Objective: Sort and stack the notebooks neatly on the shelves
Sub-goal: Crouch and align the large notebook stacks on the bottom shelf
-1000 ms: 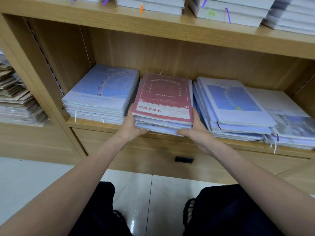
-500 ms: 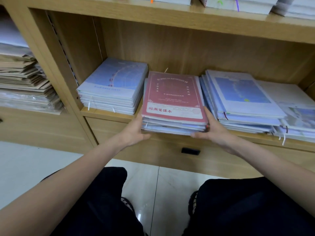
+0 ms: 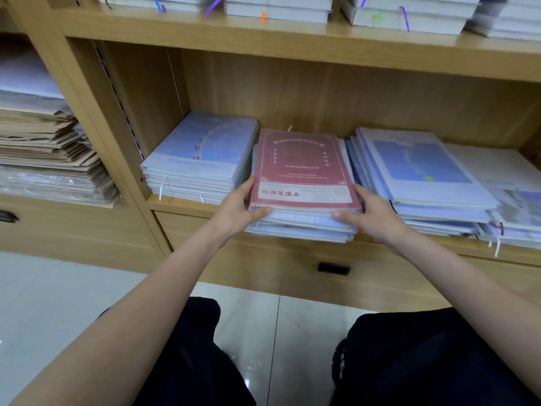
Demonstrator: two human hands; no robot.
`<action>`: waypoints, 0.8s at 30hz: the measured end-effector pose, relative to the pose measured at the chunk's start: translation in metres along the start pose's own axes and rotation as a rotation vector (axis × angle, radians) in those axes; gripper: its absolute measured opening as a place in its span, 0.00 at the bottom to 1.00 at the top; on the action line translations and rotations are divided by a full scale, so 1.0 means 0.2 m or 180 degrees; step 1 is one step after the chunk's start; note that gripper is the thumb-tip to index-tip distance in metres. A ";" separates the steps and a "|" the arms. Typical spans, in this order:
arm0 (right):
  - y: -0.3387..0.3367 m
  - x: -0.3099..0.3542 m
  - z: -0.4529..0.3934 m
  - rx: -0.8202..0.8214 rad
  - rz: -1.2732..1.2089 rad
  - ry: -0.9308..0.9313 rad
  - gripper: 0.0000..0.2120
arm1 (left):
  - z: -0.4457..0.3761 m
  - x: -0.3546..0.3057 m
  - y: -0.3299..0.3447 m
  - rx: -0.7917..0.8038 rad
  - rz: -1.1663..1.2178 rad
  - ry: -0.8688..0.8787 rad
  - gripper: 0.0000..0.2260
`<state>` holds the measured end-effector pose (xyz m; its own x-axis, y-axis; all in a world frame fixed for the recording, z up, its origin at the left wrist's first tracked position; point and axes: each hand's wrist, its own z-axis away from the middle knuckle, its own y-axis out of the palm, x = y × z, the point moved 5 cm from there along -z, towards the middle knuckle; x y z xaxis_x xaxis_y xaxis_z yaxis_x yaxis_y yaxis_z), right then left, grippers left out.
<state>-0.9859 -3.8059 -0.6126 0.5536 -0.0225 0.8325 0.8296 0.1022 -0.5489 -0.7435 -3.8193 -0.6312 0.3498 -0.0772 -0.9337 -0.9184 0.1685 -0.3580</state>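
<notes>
Middle stack (image 3: 304,221), red-covered notebook (image 3: 301,168) on top, sat on shelf (image 3: 181,205); front edge overhung shelf lip. Clamped at both front corners: left hand (image 3: 238,212) on left corner, right hand (image 3: 373,215) on right corner, thumbs laid across front edge, fingers (image 3: 248,183) curled up along sides, holding stack. Two-sided hold likely meant to square loose covers and slide whole stack as one. Left of stack: tidy blue pile (image 3: 199,159), just beside. Right of stack: fanned blue pile (image 3: 418,177), touching, not yet squared.

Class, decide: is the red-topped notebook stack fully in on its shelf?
No. The red-topped stack overhangs the shelf's front edge, gripped by both hands.
</notes>
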 end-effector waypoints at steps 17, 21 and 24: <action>-0.02 0.04 0.02 0.0142 0.0170 0.0032 0.42 | 0.01 0.03 0.01 0.0230 -0.0525 -0.0058 0.41; -0.01 0.06 0.04 0.0087 0.0323 0.0039 0.43 | 0.03 0.01 0.00 0.0227 -0.0690 0.0020 0.39; 0.01 0.07 0.08 0.0075 0.0529 -0.0022 0.44 | 0.04 0.00 -0.01 0.0263 -0.0834 0.0048 0.40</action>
<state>-0.9784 -3.7903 -0.6010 0.6823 0.0035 0.7310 0.7248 0.1274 -0.6771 -0.7396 -3.8111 -0.6306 0.5701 -0.1431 -0.8090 -0.7786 0.2203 -0.5876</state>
